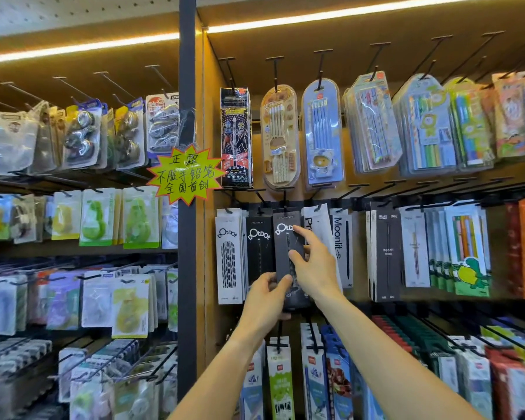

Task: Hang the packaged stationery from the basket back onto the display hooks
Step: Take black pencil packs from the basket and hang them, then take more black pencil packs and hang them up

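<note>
A dark grey "DotDot" pencil package hangs upright at a black display hook in the middle row of the right-hand panel. My left hand grips its lower part, thumb on the front face. My right hand lies against the package's right side, thumb pressed on the front and index finger stretched up towards the logo. Whether the package's hole sits on the hook is hidden. Beside it hang a black DotDot pack and a white one. No basket is in view.
A dark upright post splits the display, with a yellow starburst sign on it. Correction-tape packs fill the left bays. Pencil sets hang above; a white Moonlit pack hangs right of my hands. More packs crowd the hooks below.
</note>
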{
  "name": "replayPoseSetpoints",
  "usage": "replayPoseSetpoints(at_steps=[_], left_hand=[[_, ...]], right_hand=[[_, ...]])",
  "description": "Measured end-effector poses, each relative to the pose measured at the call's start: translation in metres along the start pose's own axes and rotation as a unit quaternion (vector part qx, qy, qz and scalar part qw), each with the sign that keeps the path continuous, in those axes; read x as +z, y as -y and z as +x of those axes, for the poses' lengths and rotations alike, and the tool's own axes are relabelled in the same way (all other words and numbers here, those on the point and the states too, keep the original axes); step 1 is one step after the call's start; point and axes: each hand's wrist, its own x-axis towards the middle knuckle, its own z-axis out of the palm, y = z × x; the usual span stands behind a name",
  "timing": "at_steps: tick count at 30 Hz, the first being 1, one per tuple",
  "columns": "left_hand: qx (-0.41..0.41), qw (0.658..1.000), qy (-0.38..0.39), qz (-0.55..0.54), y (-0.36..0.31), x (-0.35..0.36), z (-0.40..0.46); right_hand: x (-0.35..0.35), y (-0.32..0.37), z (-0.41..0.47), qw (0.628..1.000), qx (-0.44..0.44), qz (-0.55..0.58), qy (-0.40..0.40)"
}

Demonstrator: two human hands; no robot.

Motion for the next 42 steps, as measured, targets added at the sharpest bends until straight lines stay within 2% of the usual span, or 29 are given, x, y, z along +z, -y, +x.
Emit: replayPoseSetpoints(at_steps=[4, 7, 10, 14, 18, 21, 24, 28, 31, 36, 38, 42], left_hand=[[0.083, 0.972, -0.076, 0.206, 0.013, -0.006, -0.007], [0.109, 0.956, -0.074, 0.263, 0.018, -0.007, -0.012], [0.127, 0.951, -0.058, 0.274, 0.022, -0.008, -0.020], [0.146, 0.947, -0.055, 0.281, 0.029, -0.002, -0.043], [0.184, 0.941, -0.044, 0.280, 0.042, 0.027, -0.084], [0.181, 0.948, 0.022, 0.261, 0.070, 0.068, -0.129], [0.135, 0.942, 0.129, 0.280, 0.123, 0.122, -0.185], [0.014, 0.909, 0.277, 0.310, 0.216, 0.196, -0.264], [-0.094, 0.868, 0.360, 0.329, 0.286, 0.247, -0.329], [-0.231, 0.798, 0.430, 0.353, 0.384, 0.320, -0.444], [-0.280, 0.769, 0.453, 0.352, 0.420, 0.344, -0.486], [-0.351, 0.715, 0.486, 0.360, 0.503, 0.384, -0.558]], right_hand=[[0.016, -0.009, 0.019, 0.992, -0.013, -0.127, -0.021], [0.024, -0.017, 0.025, 0.968, -0.025, -0.250, -0.003], [0.023, -0.022, 0.018, 0.949, -0.022, -0.314, 0.014], [-0.001, -0.022, -0.024, 0.957, -0.025, -0.287, -0.001], [-0.051, -0.045, -0.100, 0.980, -0.006, -0.200, -0.012], [-0.097, -0.083, -0.177, 0.989, 0.075, -0.124, 0.001], [-0.146, -0.134, -0.264, 0.975, 0.177, -0.132, 0.032], [-0.205, -0.214, -0.396, 0.916, 0.363, -0.153, 0.068], [-0.247, -0.265, -0.495, 0.867, 0.468, -0.160, 0.061], [-0.296, -0.318, -0.628, 0.762, 0.626, -0.144, 0.089], [-0.305, -0.350, -0.686, 0.705, 0.691, -0.119, 0.107], [-0.309, -0.421, -0.765, 0.643, 0.746, -0.122, 0.123]])
